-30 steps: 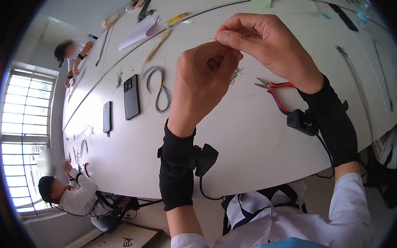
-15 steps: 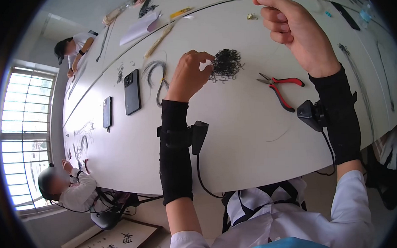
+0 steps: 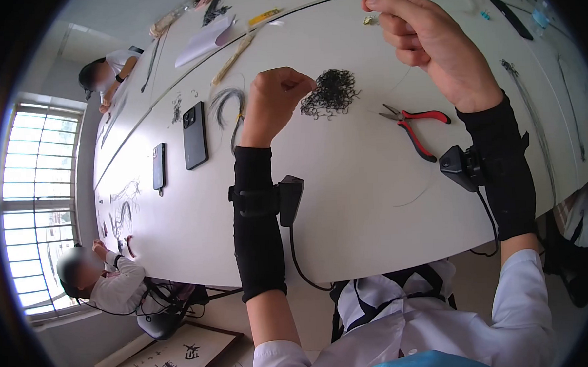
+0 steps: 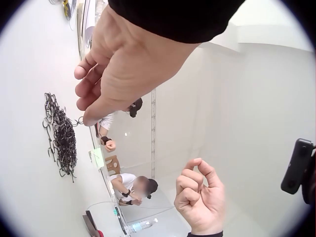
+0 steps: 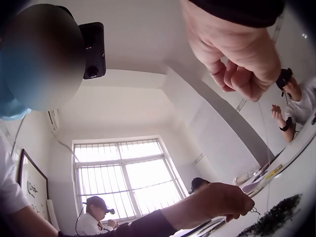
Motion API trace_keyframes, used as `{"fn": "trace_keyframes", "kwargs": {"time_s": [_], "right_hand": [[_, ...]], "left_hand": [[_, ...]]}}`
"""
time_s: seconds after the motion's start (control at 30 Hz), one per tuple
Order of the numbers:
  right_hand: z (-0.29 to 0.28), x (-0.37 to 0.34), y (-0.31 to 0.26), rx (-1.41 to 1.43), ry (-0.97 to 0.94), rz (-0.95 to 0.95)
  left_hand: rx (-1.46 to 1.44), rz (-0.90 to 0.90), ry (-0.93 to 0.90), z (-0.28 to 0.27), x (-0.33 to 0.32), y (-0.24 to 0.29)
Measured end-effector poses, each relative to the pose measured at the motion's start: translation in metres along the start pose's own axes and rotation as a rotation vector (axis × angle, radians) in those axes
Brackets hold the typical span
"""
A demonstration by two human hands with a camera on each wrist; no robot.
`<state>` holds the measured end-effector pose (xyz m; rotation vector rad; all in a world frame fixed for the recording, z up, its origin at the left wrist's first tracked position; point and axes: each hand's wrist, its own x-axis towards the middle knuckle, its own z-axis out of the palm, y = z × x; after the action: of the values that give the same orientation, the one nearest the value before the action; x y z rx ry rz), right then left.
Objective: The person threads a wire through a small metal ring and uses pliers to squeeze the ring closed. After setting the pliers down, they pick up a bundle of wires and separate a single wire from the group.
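Note:
A heap of black fish hooks (image 3: 333, 93) lies on the white table. My left hand (image 3: 271, 106) is at the heap's left edge, thumb and fingertips together. In the left wrist view, one fish hook (image 4: 79, 121) sticks out from its fingertips, close beside the heap. Raised to the right, my right hand (image 3: 435, 46) pinches with thumb and index finger, the other fingers curled. A thin fishing line (image 5: 266, 138) hangs from that pinch in the right wrist view. Red-handled pliers (image 3: 409, 123) lie with parted handles below my right hand.
Left of the heap are a tied bundle of grey line (image 3: 228, 107), a black phone (image 3: 195, 135) and a smaller phone (image 3: 159, 168). A loose strand (image 3: 413, 198) lies nearer the table's front. Other people sit around the table, and a water bottle (image 3: 540, 16) stands far right.
My hands were together above the heap with a thin line, then parted. The right hand went up and right; the left moved to the heap, where its open fingers have closed to a pinch.

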<state>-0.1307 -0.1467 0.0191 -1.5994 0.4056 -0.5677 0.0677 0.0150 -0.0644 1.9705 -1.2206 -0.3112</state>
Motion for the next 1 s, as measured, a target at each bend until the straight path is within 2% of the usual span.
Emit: {"fn": "trace_keyframes", "kwargs": {"time_s": [0.27,0.37,0.63,0.77,0.87,1.0], "right_hand": [[0.012,-0.004,0.007,-0.031,-0.017,-0.001],[0.012,0.0,0.017,-0.034,-0.052,-0.001],[0.033,-0.002,0.033,0.03,-0.057,0.085],[0.032,-0.002,0.033,0.071,-0.142,0.056],[0.038,-0.003,0.036,-0.035,-0.089,-0.099],[0.037,-0.003,0.037,-0.152,-0.031,-0.195]], "left_hand": [[-0.054,-0.156,-0.057,-0.007,-0.002,0.016],[-0.25,-0.146,-0.041,-0.006,-0.002,0.015],[-0.71,-0.124,-0.008,-0.01,-0.01,0.056],[-0.794,-0.123,0.038,-0.005,-0.012,0.064],[-0.79,-0.124,0.051,-0.004,-0.014,0.069],[-0.828,-0.099,0.053,-0.005,-0.016,0.072]]}}
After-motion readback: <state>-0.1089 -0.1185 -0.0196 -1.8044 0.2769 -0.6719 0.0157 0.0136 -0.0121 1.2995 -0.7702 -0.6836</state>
